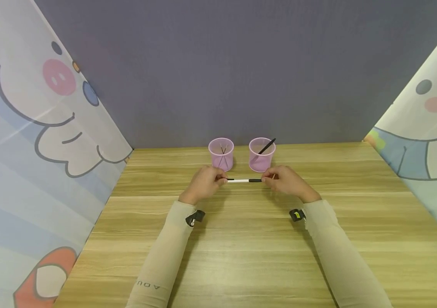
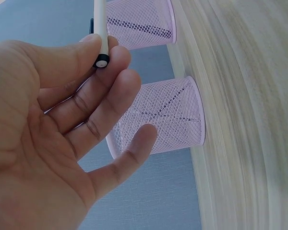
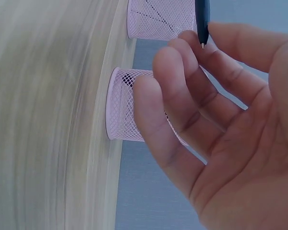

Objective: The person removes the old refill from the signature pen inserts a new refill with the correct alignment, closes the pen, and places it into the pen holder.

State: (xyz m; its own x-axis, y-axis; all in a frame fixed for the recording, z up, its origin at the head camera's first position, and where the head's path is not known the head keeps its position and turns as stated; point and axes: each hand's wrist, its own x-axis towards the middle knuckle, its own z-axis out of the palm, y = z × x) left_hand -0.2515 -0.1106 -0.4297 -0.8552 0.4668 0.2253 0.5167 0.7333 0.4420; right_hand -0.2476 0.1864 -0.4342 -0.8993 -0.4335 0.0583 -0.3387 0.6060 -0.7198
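Note:
A white and black ballpoint pen (image 1: 238, 180) is held level above the table, in front of two pink mesh cups. My left hand (image 1: 204, 183) pinches its white rear end between thumb and fingers; the little finger stands away from the others in the left wrist view. At the other end, my right hand (image 1: 285, 183) pinches the black front part, and the bare metal point (image 3: 203, 46) shows in the right wrist view. The left cup (image 1: 221, 161) contains thin dark sticks that cross. In the right cup (image 1: 261, 164) leans a thick black pen (image 1: 267, 146).
The wood-grain table (image 1: 241, 252) runs back to a dark grey panel (image 1: 241, 72), with both cups close to it. Cartoon-printed curtains (image 1: 7, 179) hang along the left and right sides. A dark strap device (image 1: 194, 218) sits on each wrist.

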